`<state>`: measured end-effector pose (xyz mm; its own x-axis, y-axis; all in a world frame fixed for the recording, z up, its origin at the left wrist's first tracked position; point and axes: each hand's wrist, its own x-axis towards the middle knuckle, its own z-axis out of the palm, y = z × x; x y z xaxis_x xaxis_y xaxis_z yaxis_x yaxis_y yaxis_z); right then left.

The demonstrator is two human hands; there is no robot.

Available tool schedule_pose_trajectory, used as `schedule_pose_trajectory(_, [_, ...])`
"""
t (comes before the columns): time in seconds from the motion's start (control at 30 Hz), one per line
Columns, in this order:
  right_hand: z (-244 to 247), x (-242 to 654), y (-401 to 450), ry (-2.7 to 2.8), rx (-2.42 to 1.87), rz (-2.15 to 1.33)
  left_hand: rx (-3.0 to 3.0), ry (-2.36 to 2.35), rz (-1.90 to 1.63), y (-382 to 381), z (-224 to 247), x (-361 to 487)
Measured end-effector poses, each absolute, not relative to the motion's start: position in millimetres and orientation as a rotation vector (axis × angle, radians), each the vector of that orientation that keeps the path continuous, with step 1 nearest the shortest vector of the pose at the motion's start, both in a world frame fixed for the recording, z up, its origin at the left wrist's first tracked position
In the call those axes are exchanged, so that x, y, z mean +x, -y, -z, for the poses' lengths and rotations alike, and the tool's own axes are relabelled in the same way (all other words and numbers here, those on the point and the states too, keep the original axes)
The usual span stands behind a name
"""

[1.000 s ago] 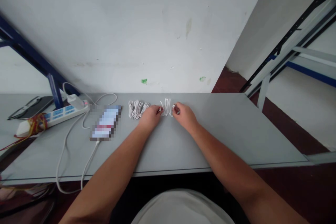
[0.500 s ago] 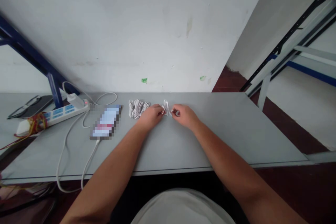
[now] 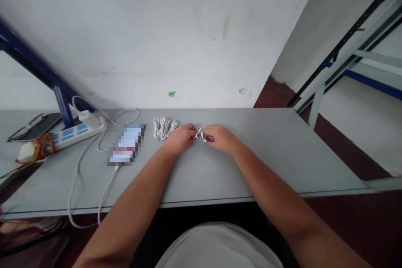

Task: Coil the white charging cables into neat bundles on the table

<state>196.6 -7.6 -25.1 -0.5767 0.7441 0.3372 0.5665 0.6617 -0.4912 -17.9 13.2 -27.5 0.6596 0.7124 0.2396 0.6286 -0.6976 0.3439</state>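
Note:
Between my two hands is a white cable (image 3: 200,133), looped into a small bunch close above the grey table (image 3: 207,171). My left hand (image 3: 183,137) pinches its left side with closed fingers. On the other side, my right hand (image 3: 220,137) is closed on the cable too, and a small white end shows under its fingertips. Just left of my left hand lie several coiled white cables (image 3: 162,128) in a row, partly hidden by that hand.
A phone (image 3: 127,144) with a blurred screen lies to the left, its white charging cable (image 3: 77,176) hanging over the front edge. Farther left are a power strip (image 3: 70,134) with a plugged-in charger (image 3: 89,119) and a dark folder (image 3: 47,127) with glasses. A wall (image 3: 188,37) rises behind.
The cable loops that stood up between my hands are now lower and drawn tighter together. Both hands keep their hold and have barely moved.

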Motion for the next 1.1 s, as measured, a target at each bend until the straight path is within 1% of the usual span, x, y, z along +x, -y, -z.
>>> schedule_pose_trajectory(0.5, [28,195,7,2.365,-1.015,-0.448,2.695,-1.101,-0.488,-13,27,-16])
schedule_pose_trajectory(0.67, [32,193,5,2.213,-1.1,-0.514,2.518,-1.111,-0.616,-16,32,-15])
schedule_pose_trajectory(0.77, [38,190,2,2.064,-1.19,-0.558,2.376,-1.18,-0.689,-20,38,-15])
schedule_pose_trajectory(0.93, [46,186,-2,1.903,-1.263,-0.549,2.24,-1.459,-0.653,-23,45,-13])
schedule_pose_trajectory(1.1, [47,186,-4,1.883,-1.269,-0.539,2.247,-1.464,-0.66,-22,45,-12])
